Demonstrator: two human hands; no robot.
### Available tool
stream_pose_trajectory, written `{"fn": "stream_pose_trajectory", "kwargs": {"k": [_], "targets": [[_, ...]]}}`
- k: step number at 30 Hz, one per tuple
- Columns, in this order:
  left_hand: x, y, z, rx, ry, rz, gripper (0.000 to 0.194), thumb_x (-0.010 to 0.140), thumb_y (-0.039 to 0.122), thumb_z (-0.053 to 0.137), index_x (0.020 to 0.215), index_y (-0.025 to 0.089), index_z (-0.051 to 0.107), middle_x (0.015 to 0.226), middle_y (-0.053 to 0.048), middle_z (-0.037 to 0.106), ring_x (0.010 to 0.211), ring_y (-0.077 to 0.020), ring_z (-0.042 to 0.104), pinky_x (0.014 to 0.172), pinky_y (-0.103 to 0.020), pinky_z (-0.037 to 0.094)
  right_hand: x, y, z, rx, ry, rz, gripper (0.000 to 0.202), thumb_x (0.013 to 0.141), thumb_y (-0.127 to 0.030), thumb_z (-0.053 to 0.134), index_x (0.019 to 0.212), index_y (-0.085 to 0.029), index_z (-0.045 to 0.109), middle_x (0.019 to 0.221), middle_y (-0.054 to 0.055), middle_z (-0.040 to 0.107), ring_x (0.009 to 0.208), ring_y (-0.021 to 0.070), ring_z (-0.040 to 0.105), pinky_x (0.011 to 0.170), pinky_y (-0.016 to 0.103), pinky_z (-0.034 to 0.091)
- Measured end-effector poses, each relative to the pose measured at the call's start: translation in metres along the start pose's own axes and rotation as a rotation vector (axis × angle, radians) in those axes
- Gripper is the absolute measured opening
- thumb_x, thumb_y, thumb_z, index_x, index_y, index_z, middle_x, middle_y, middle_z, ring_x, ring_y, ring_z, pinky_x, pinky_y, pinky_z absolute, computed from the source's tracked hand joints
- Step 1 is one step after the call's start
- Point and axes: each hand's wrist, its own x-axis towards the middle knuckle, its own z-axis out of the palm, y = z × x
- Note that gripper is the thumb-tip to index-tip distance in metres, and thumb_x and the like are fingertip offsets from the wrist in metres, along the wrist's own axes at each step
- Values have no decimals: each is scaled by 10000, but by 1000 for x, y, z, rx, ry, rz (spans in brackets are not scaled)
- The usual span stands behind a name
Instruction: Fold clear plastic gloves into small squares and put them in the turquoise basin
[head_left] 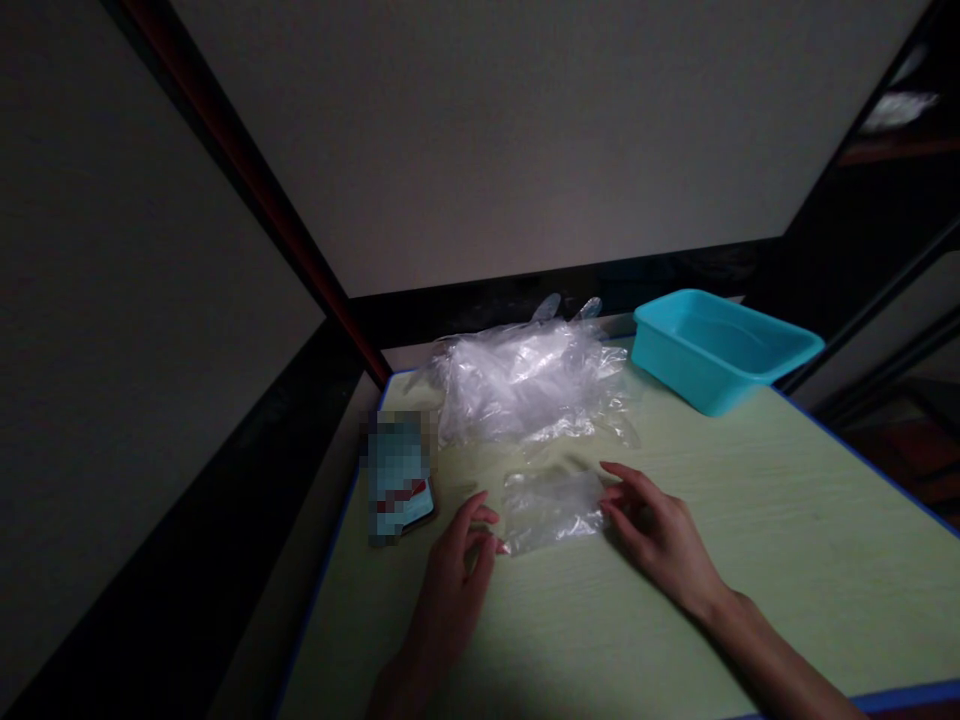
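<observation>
A thin, clear plastic piece (553, 512), flat and roughly rectangular, lies on the pale green table between my hands. At its lower left corner, the fingertips of my left hand (461, 555) pinch the film. My right hand (654, 530) has thumb and fingers closed on the right edge, with the index finger stretched above it. Just behind is a crumpled heap of clear plastic (525, 385); finger-shaped tips stick out of it, like those of disposable gloves.
A turquoise plastic basin (675, 365) stands at the table's back right. To the left lies a phone (420, 505), partly blurred out. The table (787, 540) has a blue edge and meets a light wall panel (525, 150) behind. Dark shelving is at far right.
</observation>
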Motion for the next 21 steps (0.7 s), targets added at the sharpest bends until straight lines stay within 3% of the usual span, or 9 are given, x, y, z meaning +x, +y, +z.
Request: {"fn": "stream_pose_trajectory", "kwargs": {"k": [7, 21], "targets": [[0, -2, 0, -1, 6, -12, 324, 803, 201, 418, 1125, 161, 397, 958, -51, 531, 694, -132, 595, 700, -298, 447, 6, 0, 6, 43, -41, 98, 416, 760, -198, 443, 1172, -159, 396, 767, 32, 633, 583, 143, 581, 542, 256, 461], [0, -1, 0, -22, 7, -45, 314, 814, 235, 408, 1119, 168, 373, 965, -46, 506, 692, -129, 587, 697, -297, 442, 4, 4, 10, -105, -22, 66, 437, 720, -150, 420, 1156, -156, 389, 794, 33, 560, 598, 148, 546, 575, 282, 451]]}}
